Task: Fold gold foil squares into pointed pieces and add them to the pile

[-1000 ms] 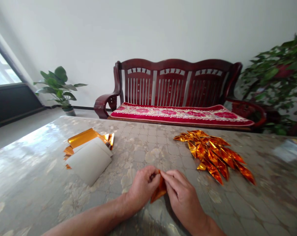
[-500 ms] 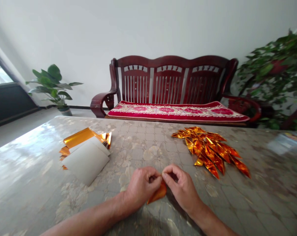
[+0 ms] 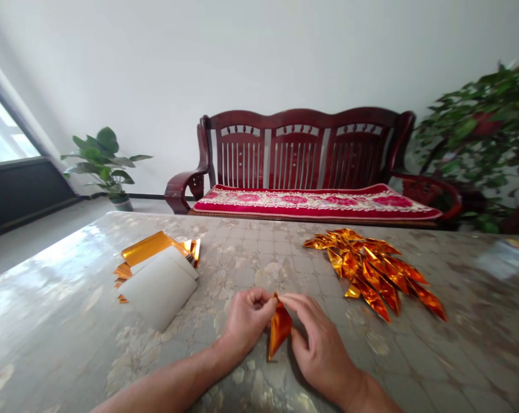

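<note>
The left hand (image 3: 248,318) pinches the upper tip of the foil piece (image 3: 280,331) between thumb and fingers. The right hand (image 3: 326,347) curves around its right side; whether it grips cannot be determined. Relative to the foil heap (image 3: 371,269), the foil piece is left and nearer the viewer; the paper stack (image 3: 162,287) is well left.

Home sitting room: carved wooden bench (image 3: 293,155), potted plant (image 3: 104,160).

Left hand (image 3: 249,315) is curled into a pinch. Right hand (image 3: 323,341) is way looser, thumb (image 3: 301,345) spread apart from the fingers (image 3: 305,308).
</note>
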The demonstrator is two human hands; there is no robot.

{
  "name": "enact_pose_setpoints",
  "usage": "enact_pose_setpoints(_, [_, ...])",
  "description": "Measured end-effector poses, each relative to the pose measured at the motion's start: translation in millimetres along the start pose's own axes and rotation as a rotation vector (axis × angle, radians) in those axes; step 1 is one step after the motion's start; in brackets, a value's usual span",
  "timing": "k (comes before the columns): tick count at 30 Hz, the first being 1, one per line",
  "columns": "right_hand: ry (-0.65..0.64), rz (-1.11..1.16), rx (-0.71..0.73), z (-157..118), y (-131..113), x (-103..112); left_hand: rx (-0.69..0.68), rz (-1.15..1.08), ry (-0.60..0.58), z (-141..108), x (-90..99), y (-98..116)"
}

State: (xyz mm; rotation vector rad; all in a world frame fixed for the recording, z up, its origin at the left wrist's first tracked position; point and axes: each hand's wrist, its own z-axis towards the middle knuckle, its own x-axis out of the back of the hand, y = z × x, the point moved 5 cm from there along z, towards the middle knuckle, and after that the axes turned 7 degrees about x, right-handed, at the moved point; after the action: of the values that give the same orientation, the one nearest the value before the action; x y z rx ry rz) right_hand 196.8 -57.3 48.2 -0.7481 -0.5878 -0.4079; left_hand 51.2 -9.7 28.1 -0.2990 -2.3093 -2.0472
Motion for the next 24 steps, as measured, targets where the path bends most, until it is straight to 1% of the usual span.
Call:
enact_pose_setpoints(2, [-0.036,-0.119,0.12,-1,-8,-3,0.049,-0.085,-0.014,1,0.8,-3])
enact_pose_setpoints(4, [-0.044,-0.23,0.173,-1,-11,-7,0.083,-0.153,-0.03,2,1.3,-4])
enact_pose_setpoints(7, [0.018,-0.321,0.217,2,-10,-7,0.087,-0.229,-0.055,1,1.6,-4])
enact_pose_setpoints(9, [0.079,-0.313,0.249,4,-10,-3,0.057,-0.266,-0.1,-1,0.5,-2])
enact_pose_setpoints(12, [0.149,-0.191,0.268,6,-9,6,0.0,-0.314,-0.189,-4,-2.4,4])
enact_pose_setpoints(14, [0.17,-0.058,0.227,7,-6,10,-0.007,-0.324,-0.208,-4,-3.3,5])
enact_pose_setpoints(15, [0.177,0.013,0.181,7,-4,11,-0.007,-0.33,-0.204,-4,-3.4,6])
enact_pose_setpoints(20, [0.219,0.384,-0.169,8,10,6,-0.058,-0.469,-0.195,0,-4.7,8])
enact_pose_setpoints(22, [0.209,0.504,-0.263,9,12,3,-0.048,-0.473,-0.18,2,-4.6,6])
enact_pose_setpoints(24, [0.191,0.573,-0.309,10,12,1,-0.031,-0.439,-0.143,3,-2.8,4])
